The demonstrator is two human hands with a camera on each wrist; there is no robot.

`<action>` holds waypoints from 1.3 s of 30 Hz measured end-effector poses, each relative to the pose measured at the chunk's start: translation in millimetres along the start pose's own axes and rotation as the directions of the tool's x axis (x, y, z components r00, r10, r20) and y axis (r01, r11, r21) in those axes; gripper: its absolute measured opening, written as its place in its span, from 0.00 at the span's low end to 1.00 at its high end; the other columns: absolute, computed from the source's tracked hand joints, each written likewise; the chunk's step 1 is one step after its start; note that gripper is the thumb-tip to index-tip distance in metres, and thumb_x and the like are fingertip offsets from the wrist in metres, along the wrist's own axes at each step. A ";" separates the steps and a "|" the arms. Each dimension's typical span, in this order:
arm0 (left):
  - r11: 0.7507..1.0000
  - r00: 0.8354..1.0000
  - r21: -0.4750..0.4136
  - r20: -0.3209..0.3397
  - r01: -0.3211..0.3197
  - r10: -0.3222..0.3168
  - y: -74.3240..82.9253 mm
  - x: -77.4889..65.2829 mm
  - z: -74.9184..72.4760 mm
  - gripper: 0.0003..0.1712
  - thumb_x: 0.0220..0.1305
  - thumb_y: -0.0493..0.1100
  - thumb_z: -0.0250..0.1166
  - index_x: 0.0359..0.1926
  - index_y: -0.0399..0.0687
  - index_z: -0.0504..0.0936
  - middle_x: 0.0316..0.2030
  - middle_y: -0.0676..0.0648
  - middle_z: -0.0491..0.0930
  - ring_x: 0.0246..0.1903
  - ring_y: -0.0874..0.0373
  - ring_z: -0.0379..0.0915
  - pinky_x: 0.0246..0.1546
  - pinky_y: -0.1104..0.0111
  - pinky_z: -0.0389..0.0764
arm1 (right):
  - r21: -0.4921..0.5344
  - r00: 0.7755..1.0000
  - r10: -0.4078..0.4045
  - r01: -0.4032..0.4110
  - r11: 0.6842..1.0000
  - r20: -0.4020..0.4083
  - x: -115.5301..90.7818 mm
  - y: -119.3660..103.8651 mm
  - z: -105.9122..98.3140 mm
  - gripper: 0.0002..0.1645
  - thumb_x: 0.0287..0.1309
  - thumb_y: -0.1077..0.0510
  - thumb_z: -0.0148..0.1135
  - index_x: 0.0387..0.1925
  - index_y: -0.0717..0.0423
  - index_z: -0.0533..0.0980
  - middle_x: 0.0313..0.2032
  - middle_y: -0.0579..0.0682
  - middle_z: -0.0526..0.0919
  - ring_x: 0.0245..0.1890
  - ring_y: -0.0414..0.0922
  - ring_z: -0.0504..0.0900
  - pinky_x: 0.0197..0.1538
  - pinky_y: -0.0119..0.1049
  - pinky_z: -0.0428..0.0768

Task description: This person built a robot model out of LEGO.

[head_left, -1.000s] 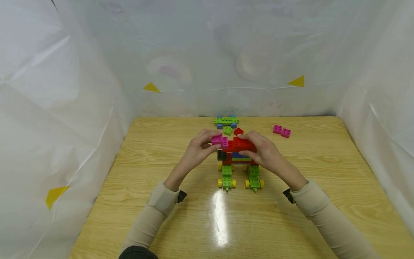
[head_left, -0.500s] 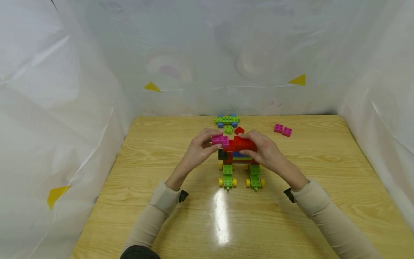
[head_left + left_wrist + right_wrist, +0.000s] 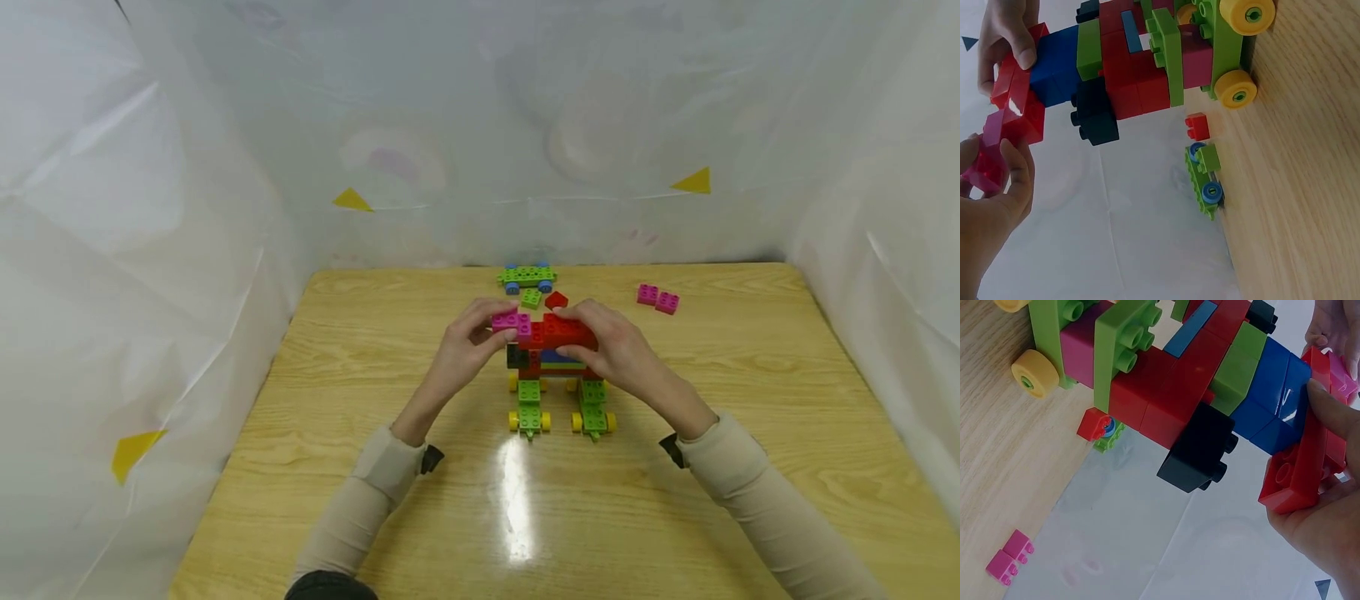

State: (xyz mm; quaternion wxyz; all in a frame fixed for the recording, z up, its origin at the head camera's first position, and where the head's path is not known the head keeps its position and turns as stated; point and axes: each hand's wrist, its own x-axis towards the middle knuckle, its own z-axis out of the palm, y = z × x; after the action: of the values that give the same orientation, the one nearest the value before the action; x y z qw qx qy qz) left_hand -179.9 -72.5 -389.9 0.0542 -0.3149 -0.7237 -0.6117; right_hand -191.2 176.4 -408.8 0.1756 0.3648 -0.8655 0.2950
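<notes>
A tall model of toy building bricks stands upright on two green wheeled bases (image 3: 529,408) with yellow wheels. Its middle has red, lime and blue bricks (image 3: 1057,62), with black bricks (image 3: 1194,447) sticking out at the sides. Across its top lies a row of red bricks (image 3: 555,333), and pink bricks (image 3: 512,323) join the row's left end. My left hand (image 3: 472,337) pinches the pink bricks between thumb and fingers. With the thumb on the near side, my right hand (image 3: 618,346) grips the red bricks at the right end. Its fingers partly hide them.
Behind the model lie a green wheeled base (image 3: 528,276) with blue wheels, a lime brick (image 3: 531,298) and a red brick (image 3: 556,300). Two pink bricks (image 3: 657,298) rest at the back right of the wooden table (image 3: 360,375). Pale sheeting (image 3: 480,167) encloses the back and sides.
</notes>
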 end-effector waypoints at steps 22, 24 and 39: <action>0.994 0.999 0.100 -0.004 0.034 -0.034 -4.4 -2.3 1.9 0.23 0.64 0.30 0.62 0.60 0.36 0.73 0.55 0.39 0.71 0.45 0.55 0.72 0.43 0.63 0.80 | -0.007 1.000 -0.020 0.020 1.000 0.000 1.4 -0.6 0.6 0.29 0.48 0.60 0.74 0.53 0.58 0.74 0.42 0.53 0.79 0.39 0.48 0.79 0.42 0.44 0.80; 0.990 0.998 0.128 -0.005 0.064 -0.064 -12.7 -3.0 3.4 0.26 0.63 0.32 0.64 0.62 0.42 0.71 0.56 0.41 0.71 0.47 0.53 0.72 0.45 0.60 0.79 | -0.007 1.000 -0.018 0.018 1.000 0.004 1.0 -0.4 0.8 0.30 0.48 0.60 0.74 0.53 0.58 0.74 0.43 0.53 0.78 0.40 0.48 0.79 0.43 0.44 0.80; 0.993 1.000 0.121 0.018 0.015 -0.018 -41.0 3.3 9.4 0.43 0.58 0.37 0.70 0.70 0.52 0.59 0.59 0.44 0.70 0.49 0.53 0.72 0.46 0.62 0.77 | -0.009 0.997 -0.077 0.077 0.997 -0.011 4.4 5.2 3.7 0.31 0.46 0.61 0.75 0.54 0.59 0.74 0.42 0.54 0.79 0.39 0.48 0.79 0.42 0.45 0.80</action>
State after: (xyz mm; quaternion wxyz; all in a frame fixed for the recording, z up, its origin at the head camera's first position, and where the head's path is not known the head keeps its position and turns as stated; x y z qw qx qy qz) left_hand -201.1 -64.7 -425.6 0.0613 -0.3107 -0.7624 -0.5644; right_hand -198.3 174.6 -411.4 0.1932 0.3954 -0.8511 0.2863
